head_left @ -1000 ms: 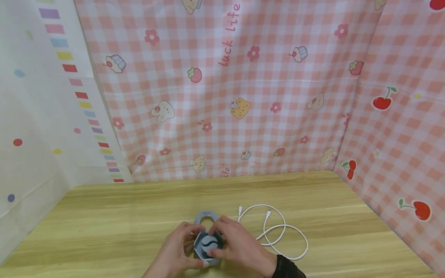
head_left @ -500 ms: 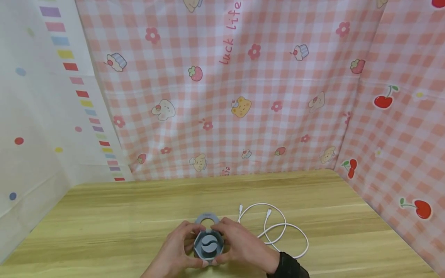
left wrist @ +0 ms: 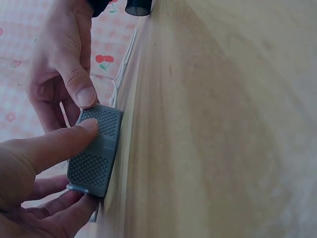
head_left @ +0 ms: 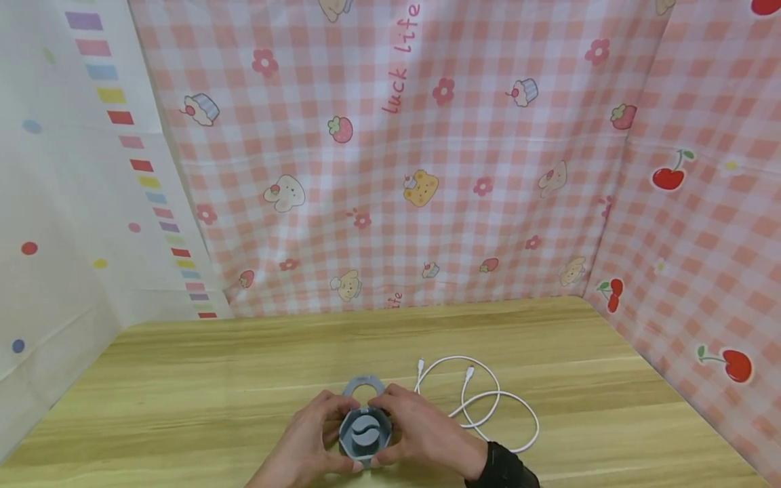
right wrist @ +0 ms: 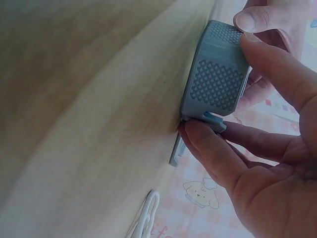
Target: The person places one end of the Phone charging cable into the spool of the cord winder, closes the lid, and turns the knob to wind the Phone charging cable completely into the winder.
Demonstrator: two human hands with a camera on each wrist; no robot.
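A small grey hexagonal cable-winder case (head_left: 366,437) lies open on the table, a two-part hub with an S-shaped slot at its centre. Its ring-shaped lid (head_left: 365,381) is folded out flat on the far side. From the left, my left hand (head_left: 311,437) grips the case, thumb at the near wall and fingers at the far side. My right hand (head_left: 424,434) holds the opposite side the same way. Textured panels cover the outer walls of the case (left wrist: 91,166) in the left wrist view. A small clip-like tab (right wrist: 214,119) shows by my right fingers.
Right of the case, a white cable (head_left: 469,373) lies in loose loops, both plugs pointing away. A black band (head_left: 503,468) is on my right wrist. Patterned cloth (head_left: 366,163) hangs behind the wooden table (head_left: 274,359) and on both sides.
My right thumb, over the hub a second ago, has moved back to the near wall of the case. Since then both hands have stayed nearly still; the cable has not moved.
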